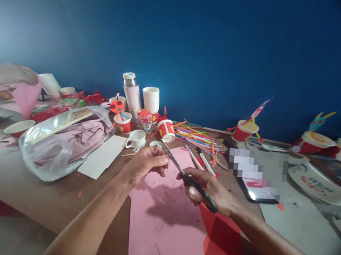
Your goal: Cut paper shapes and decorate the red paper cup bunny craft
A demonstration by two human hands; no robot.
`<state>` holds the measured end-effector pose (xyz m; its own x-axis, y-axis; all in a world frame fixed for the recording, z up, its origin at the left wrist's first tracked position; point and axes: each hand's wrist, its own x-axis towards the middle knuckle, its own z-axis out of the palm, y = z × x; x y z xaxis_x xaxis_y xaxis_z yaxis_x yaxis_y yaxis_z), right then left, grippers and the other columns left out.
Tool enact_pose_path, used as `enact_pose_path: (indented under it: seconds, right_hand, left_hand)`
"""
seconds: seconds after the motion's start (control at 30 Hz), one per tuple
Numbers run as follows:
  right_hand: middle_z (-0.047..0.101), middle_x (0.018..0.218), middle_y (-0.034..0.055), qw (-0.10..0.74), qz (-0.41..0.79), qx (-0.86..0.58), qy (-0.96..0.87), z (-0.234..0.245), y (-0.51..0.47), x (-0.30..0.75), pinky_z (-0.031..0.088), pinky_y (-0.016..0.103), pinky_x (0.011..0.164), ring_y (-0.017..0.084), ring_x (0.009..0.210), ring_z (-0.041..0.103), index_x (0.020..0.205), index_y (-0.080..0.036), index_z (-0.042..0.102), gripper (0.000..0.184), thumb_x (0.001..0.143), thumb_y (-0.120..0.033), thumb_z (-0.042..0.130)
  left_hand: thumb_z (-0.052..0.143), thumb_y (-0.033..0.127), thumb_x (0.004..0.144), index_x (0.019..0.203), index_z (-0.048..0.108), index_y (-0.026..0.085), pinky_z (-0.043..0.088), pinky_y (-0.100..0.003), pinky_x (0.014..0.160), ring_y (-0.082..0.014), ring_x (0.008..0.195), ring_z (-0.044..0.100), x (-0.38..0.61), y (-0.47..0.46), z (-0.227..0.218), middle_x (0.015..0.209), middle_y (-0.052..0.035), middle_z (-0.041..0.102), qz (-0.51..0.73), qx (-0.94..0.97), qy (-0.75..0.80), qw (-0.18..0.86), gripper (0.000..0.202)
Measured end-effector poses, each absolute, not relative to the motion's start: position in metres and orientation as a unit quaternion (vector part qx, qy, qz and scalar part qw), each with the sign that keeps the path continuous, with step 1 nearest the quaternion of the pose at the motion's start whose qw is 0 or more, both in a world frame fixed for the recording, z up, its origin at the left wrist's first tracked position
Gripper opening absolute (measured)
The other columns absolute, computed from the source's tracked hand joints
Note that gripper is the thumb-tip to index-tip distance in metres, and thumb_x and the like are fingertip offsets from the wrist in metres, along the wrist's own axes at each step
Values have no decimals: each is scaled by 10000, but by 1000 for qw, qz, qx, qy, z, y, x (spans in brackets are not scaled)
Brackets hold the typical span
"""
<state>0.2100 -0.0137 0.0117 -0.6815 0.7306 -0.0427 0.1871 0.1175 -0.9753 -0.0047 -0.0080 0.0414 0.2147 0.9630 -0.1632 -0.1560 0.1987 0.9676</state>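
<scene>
My right hand (209,190) grips a pair of scissors (199,187) by its black handles, the metal blades pointing up and left. Close to the blade tips, my left hand (146,163) is closed in a pinch; what sits between the fingers is too small to make out. Both hands are above a large sheet of pink paper (165,236), which is strewn with small dark clippings. Red paper (225,243) lies partly under the pink sheet's right side, below my right forearm.
Behind my hands are a white mug (136,139), colourful pipe cleaners (195,138), stacked paper cups (150,99) and a thermos (132,97). A plastic bag (65,145) lies left, a phone (253,177) right. Another person's hand (17,74) holds pink paper at far left.
</scene>
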Motion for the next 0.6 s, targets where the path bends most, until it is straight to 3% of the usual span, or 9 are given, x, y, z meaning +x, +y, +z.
enact_pose_path:
  seconds: [0.6]
  right_hand:
    - [498,667,-14,215,593,-333,-700,15,-15,209,382,242,534,99,563,440,1082,-165,550,395,767,-397,599]
  left_hand:
    - [682,214,616,662,614,106,478,-217,503,-84,445,552,-6,-6,38,528,3,607,422,461,465,627,136]
